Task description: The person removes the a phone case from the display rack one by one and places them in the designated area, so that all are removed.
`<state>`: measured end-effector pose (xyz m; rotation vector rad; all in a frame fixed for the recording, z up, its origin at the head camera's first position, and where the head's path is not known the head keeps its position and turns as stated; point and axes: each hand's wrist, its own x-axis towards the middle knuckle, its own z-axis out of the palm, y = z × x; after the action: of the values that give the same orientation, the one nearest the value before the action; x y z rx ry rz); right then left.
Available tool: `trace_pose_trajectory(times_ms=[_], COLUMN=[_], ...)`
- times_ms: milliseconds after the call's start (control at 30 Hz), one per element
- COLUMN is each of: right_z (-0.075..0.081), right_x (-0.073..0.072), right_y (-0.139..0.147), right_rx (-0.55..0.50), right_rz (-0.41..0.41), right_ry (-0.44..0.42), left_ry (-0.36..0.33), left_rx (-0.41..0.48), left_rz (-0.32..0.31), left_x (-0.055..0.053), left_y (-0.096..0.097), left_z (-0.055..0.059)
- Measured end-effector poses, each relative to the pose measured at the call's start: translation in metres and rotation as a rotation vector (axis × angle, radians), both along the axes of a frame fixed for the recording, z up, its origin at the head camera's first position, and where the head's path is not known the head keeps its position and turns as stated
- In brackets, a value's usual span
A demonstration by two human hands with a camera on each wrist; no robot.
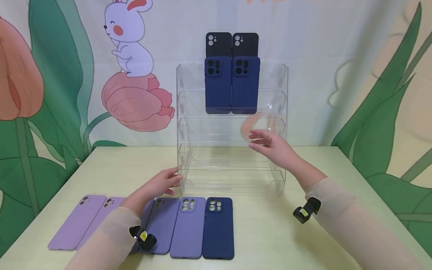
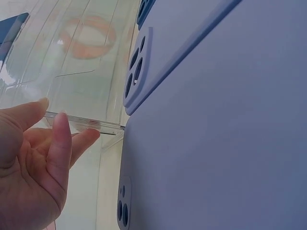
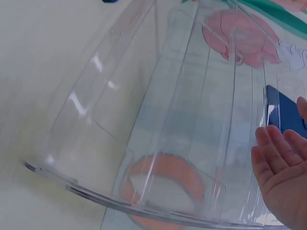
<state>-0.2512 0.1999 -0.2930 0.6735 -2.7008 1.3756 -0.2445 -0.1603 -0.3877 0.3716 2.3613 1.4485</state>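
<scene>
In the head view, a clear rack (image 1: 233,175) stands on the counter (image 1: 260,232). The left hand (image 1: 165,182) is at its left side panel, fingers against the lower front edge, just above the tops of the phone cases lying on the counter. The right hand (image 1: 273,148) is empty, fingers extended, in front of the rack's right half. Above and left of it, two blue cases (image 1: 218,90) stand side by side on the rack, with two black cases (image 1: 219,47) behind and higher. The row on the counter runs from light purple cases (image 1: 79,223) at the left, partly covered by the left sleeve (image 1: 108,238), to a purple case (image 1: 187,236) and a dark blue case (image 1: 218,236) at the right end.

In the left wrist view, the fingers lie about the panel's edge; whether they grip it, I cannot tell. Purple cases fill the right side, near the hand.

In the right wrist view, the palm shows, fingers unclenched, beside part of a blue case on the rack.
</scene>
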Motion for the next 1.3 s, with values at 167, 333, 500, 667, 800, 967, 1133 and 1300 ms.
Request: trace_pose_trajectory(times_ms=[167, 333, 500, 667, 800, 967, 1133, 1300], right_z=[0.005, 0.012, 0.023, 0.035, 0.042, 0.048, 0.057, 0.065], right_x=[-0.013, -0.021, -0.03, -0.041, -0.047, -0.053, -0.058, -0.063], right_y=[0.006, 0.01, 0.011, 0.01, 0.008, 0.005, 0.003, 0.0], right_rx=[-0.032, -0.069, -0.107, -0.174, -0.196, -0.191, -0.203, -0.224], right_rz=[-0.024, -0.053, -0.101, -0.132, -0.136, -0.148, -0.167, -0.202], right_ry=[0.008, 0.032, 0.046, 0.055, 0.047, 0.038, 0.07, 0.088], left_ry=[0.007, 0.001, 0.006, 0.01, 0.002, -0.002, 0.013, 0.017], left_rx=[0.003, 0.002, 0.001, 0.001, -0.004, 0.002, 0.003, 0.004], left_rz=[0.002, 0.007, 0.009, 0.007, 0.016, 0.023, 0.014, 0.019], left_x=[-0.001, -0.002, -0.001, 0.0, -0.001, -0.002, -0.001, 0.0], left_y=[-0.002, -0.003, -0.002, -0.001, -0.002, -0.001, 0.0, 0.001], left_z=[-0.001, -0.004, -0.005, -0.004, -0.005, -0.006, -0.006, -0.005])
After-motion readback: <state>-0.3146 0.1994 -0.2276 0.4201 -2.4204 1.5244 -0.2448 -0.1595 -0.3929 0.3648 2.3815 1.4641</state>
